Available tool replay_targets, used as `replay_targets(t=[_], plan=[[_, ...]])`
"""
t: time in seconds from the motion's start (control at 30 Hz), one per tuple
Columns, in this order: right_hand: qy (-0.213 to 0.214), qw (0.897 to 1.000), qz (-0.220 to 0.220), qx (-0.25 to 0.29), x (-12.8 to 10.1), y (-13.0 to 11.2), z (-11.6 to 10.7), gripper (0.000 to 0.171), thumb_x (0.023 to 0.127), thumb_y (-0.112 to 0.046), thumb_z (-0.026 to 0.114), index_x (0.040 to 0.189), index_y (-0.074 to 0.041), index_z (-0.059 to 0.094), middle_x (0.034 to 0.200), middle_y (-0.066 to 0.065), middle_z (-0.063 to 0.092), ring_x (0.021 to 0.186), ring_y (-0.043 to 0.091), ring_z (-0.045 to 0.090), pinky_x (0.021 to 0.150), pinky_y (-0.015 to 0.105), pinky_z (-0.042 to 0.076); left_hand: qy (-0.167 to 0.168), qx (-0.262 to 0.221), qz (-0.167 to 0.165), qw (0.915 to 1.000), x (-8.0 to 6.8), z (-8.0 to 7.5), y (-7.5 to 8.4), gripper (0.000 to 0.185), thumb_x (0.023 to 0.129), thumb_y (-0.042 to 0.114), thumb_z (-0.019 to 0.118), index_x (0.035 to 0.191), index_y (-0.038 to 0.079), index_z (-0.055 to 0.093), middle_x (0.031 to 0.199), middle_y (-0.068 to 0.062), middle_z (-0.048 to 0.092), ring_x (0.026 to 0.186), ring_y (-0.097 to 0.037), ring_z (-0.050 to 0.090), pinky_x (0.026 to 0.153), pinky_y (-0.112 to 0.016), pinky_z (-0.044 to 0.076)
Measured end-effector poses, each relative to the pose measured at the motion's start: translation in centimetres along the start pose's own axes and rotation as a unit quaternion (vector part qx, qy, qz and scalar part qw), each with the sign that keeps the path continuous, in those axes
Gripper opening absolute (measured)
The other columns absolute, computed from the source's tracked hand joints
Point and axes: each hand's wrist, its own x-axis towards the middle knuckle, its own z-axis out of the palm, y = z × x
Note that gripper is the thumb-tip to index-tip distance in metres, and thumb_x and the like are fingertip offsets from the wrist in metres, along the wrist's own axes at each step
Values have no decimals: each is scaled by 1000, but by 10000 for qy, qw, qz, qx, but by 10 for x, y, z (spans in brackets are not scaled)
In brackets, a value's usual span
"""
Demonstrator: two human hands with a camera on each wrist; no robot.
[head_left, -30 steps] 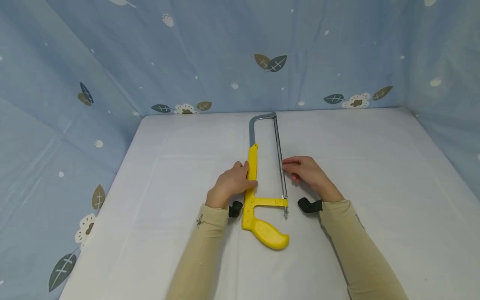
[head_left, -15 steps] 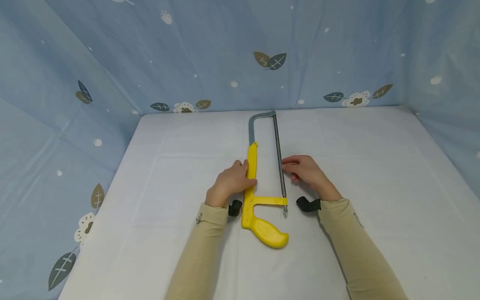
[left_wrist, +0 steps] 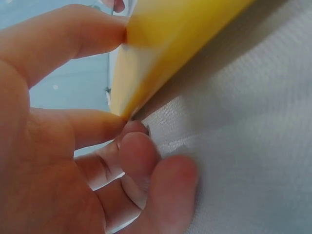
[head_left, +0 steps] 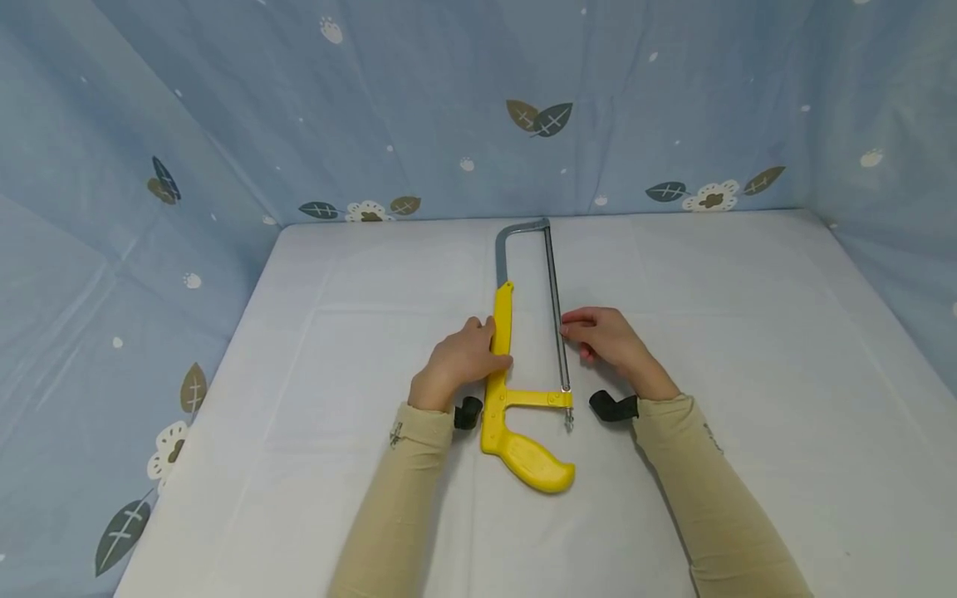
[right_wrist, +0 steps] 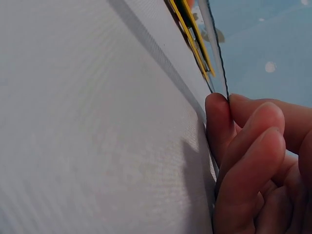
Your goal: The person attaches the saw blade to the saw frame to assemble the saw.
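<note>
At the table's (head_left: 748, 332) centre lies a yellow hacksaw (head_left: 503, 332), frame end toward 12 o'clock, grip toward 6. The left hand (head_left: 458, 361) pinches the yellow back bar between thumb and curled fingers (left_wrist: 139, 151), from the 9 o'clock side. The right hand (head_left: 609, 340), at 3 o'clock, has its bent fingertips (right_wrist: 217, 117) touching the blade (head_left: 556, 307). Both hands seem to be taking hold; a lift would need an even grip, with care along the toothed edge.
</note>
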Motion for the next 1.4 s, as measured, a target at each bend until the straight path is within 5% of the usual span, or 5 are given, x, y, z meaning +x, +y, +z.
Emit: replay_targets(t=[0.23,0.53,1.4], plan=[[-11,10000,59,34,-1,-6,-1,31,87,-25,57,112,-7,57,87,11,59,49,16,48,49,28,42,2,-103,-13,9999,-2,-3,-1,77,82,43,55,142,8,22,125,-12,38,84,-20,47,70,-30,40],[-11,10000,-28,-43,-5,-11,-2,31,90,-32,51,104,-5,55,67,9,51,51,18,49,53,30,44,34,-140,-20,9999,-4,-2,-2,77,83,43,55,143,8,21,126,-12,37,84,-20,47,70,-30,40],[-1470,9850,-860,-285,-46,-36,-3,42,89,-40,50,96,1,58,74,15,54,65,26,50,58,38,46,101,-201,7,9997,-7,3,0,76,81,41,56,142,8,23,122,-10,39,80,-19,47,69,-29,40]])
